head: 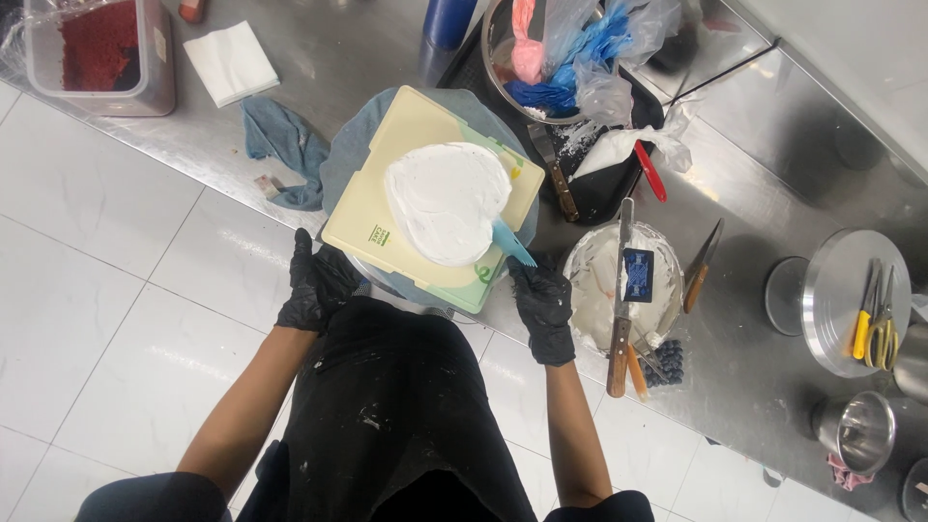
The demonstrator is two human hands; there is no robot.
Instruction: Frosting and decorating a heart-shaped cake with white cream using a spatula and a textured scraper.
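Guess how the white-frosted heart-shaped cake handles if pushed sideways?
The white-frosted heart-shaped cake likely smears easily: its coating looks soft and wet. It probably slides little on the pale yellow square board. Moving the board seems safer.

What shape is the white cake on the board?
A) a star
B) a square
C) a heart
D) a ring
C: the white frosted cake on the pale board has two rounded lobes and narrows to a point, and the right hand holds a blue scraper against its edge.
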